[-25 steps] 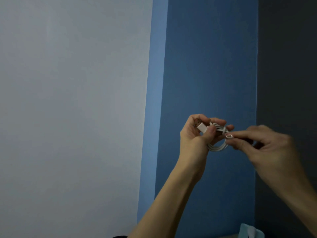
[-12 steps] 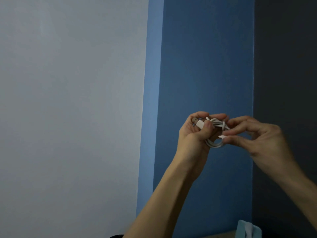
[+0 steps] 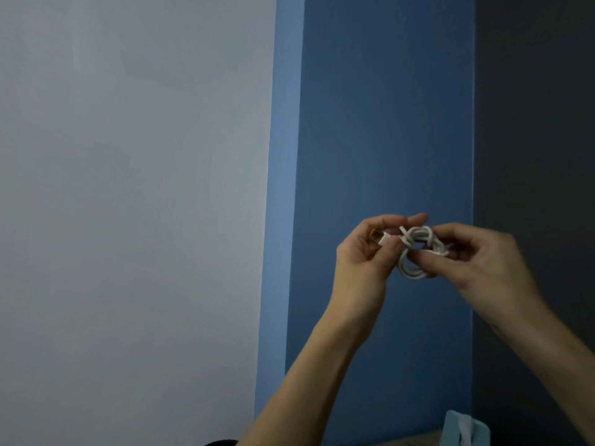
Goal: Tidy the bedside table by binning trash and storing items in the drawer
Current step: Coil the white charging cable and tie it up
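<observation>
Left hand [image 3: 363, 252]: thumb and curled fingers pinch the plug end of the white cable [image 3: 415, 255].
Right hand [image 3: 479, 255]: curled fingers pinch the coil.
Cable location: mid-air between both hands, in front of the blue wall [image 3: 386, 123].
Risk: the coil springs open if either pinch slackens.
Surroundings: pale-blue box [image 3: 463, 429], probably tissues, on the bench [image 3: 428, 438] below.
Obstructions: none seen; drawer out of view.

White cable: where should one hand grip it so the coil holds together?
Probably across the wrapped middle of the white cable, where crossing turns bind the loops, coming from the right like the right hand; the left hand pinches only the plug end.
</observation>
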{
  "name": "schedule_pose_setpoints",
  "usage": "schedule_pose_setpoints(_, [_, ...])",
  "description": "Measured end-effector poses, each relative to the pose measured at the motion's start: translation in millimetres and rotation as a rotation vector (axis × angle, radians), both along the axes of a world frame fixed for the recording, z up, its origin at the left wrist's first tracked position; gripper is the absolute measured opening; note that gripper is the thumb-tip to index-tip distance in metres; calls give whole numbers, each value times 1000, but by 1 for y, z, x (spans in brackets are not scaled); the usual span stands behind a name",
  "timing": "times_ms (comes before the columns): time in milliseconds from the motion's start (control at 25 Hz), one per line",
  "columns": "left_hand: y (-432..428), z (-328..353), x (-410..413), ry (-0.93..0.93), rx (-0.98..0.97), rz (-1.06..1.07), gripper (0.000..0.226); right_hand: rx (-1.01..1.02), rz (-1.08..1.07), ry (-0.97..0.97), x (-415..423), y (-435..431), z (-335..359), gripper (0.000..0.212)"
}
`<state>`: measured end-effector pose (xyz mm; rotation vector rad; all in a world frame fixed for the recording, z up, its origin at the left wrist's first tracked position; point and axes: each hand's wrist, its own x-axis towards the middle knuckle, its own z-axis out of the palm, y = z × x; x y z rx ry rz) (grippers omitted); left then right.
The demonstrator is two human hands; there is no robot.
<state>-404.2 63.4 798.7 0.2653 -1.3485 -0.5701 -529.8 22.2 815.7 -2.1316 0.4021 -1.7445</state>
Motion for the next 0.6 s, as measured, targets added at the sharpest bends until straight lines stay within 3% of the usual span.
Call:
schedule_pose_setpoints(80, [1,-3,0,-38,25,109,18,-47,-151,-13,2,0,-2,14])
schedule_pose_setpoints(160, [4,-4,-1,-64,51,179,20,-56,-160,-34,4,0,-4,15])
schedule_pose_setpoints(240, [6,-3,1,-76,59,284,22,-14,-25,-26,3,0,-5,20])
schedule_pose_setpoints(400, [7,-1,9,-51,113,397,14,45,231,68,-4,0,-7,57])
schedule_pose_setpoints(600, [9,-3,13,-51,143,437,9,93,404,123,-7,-8,-11,70])
